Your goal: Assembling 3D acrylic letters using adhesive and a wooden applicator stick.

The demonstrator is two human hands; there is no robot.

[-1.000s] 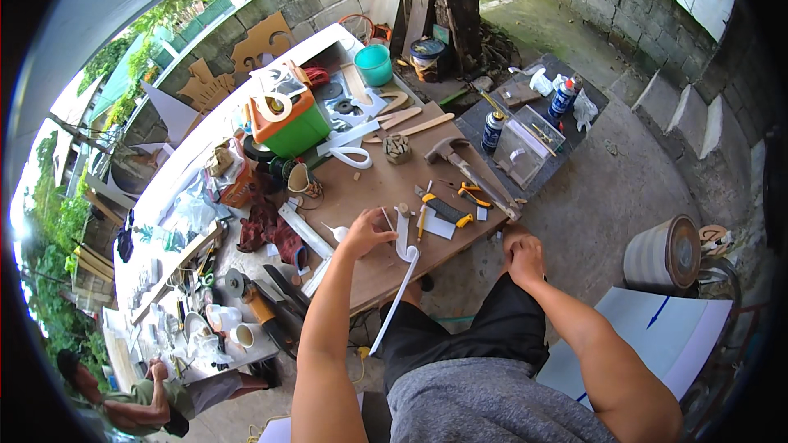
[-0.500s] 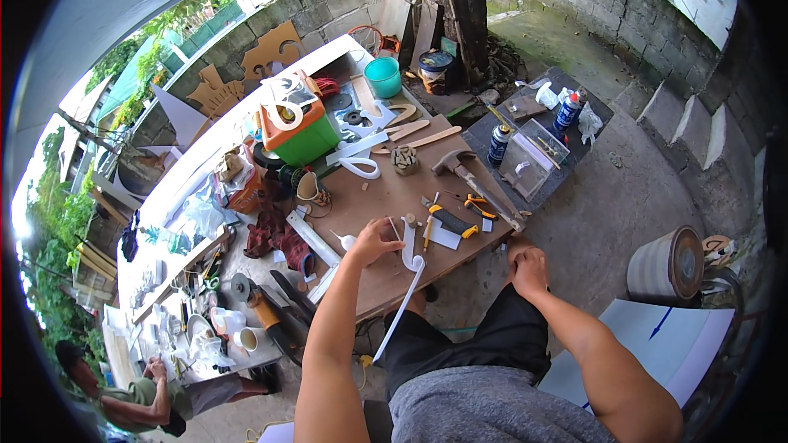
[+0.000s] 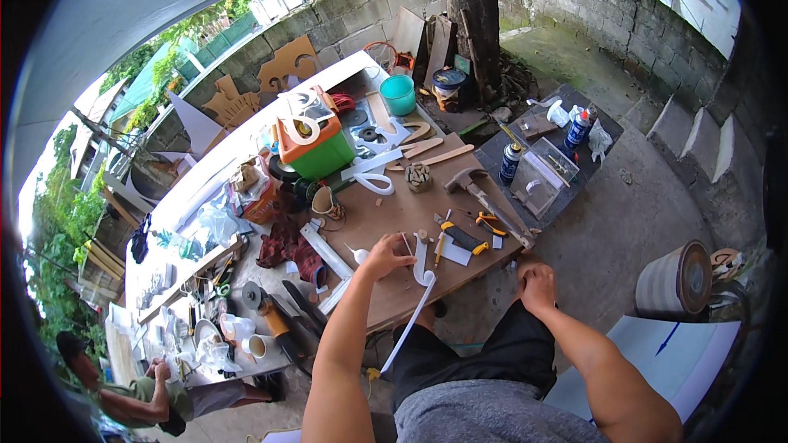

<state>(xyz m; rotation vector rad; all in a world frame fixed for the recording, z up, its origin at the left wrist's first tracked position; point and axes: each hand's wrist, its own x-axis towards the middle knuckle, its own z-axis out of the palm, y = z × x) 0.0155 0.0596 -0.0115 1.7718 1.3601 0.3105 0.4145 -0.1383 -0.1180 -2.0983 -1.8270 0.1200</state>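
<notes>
At the near edge of the brown board, my left hand is closed in a pinch on a thin white strip. Beside its fingertips stands a curved white piece, from which a long white band hangs past the edge toward my lap. A small white nozzle bottle is partly covered by that hand. My right hand rests by my right knee, its fingers curled; anything inside them is hidden. Just beyond the white piece lie a pencil and a yellow-and-black utility knife.
A hammer and yellow-handled pliers lie at the board's right. An angle grinder sits at the left. Spray cans stand on a dark side table. Another person works at the lower left.
The whole view has shifted slightly, so the table's things appear a little farther right and lower. Both hands keep nearly the same pose and place.
</notes>
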